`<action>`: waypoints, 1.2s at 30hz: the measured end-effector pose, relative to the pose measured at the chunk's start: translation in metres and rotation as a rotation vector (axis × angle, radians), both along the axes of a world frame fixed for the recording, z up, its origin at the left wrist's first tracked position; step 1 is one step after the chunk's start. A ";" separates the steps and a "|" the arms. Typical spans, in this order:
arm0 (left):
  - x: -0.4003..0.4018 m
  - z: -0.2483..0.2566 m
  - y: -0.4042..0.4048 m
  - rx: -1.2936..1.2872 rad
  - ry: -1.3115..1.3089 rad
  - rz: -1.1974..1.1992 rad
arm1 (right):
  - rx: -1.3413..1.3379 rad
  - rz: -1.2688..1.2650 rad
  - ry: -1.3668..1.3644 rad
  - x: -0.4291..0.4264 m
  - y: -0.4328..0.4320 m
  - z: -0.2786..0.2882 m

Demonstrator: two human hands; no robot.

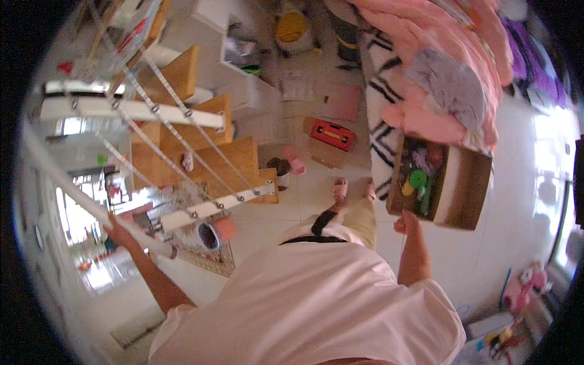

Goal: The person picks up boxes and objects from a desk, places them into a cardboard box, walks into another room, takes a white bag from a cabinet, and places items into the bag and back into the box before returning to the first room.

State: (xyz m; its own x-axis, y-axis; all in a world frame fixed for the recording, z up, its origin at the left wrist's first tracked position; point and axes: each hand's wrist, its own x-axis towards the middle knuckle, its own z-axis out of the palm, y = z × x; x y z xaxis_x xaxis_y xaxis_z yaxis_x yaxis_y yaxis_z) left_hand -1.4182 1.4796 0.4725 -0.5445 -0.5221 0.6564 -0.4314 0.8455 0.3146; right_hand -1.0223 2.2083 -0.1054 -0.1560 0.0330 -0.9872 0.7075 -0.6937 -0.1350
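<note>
My left hand (119,232) is closed around the white handrail (86,196) of a staircase, at the left. At the right, my right hand (405,222) grips the near edge of an open cardboard box (461,187). Inside the box lie small mixed items, among them a round green thing (417,179) and a yellow one (407,189). The box's far side is close to a pink blanket (429,123) with a grey cloth (451,86) on it.
Wooden stair treads (223,159) with slanted cables rise at the left. On the tiled floor lie a red case (332,135) on cardboard, pink slippers (295,160) and a pot (283,175). A patterned rug (205,253) is below the stairs; toys (524,287) lie at the lower right.
</note>
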 end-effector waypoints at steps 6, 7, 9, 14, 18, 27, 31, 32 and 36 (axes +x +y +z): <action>0.021 0.001 0.060 0.141 0.106 -0.098 | 0.049 0.193 0.269 -0.062 0.001 0.091; 0.018 0.004 0.056 0.138 0.152 -0.126 | -0.034 0.177 0.376 -0.064 0.009 0.087; 0.019 -0.001 0.049 0.090 0.143 -0.100 | 0.088 0.118 0.313 -0.075 0.016 0.106; 0.018 -0.004 0.078 0.039 0.134 -0.057 | 0.303 0.156 0.239 -0.038 0.051 0.122; 0.017 0.001 0.074 0.017 0.134 -0.007 | 0.248 0.279 0.075 0.003 0.061 0.120; 0.023 -0.006 0.065 0.084 0.157 -0.043 | 0.243 0.464 0.106 -0.035 0.040 0.123; -0.009 -0.007 0.039 0.070 0.053 0.132 | 0.049 0.260 0.408 -0.045 0.059 0.053; 0.005 -0.011 0.040 0.047 0.019 0.180 | 0.050 0.309 0.407 -0.056 0.054 0.064; 0.022 -0.014 0.056 0.024 0.235 -0.072 | 0.028 0.494 0.351 -0.097 0.032 0.109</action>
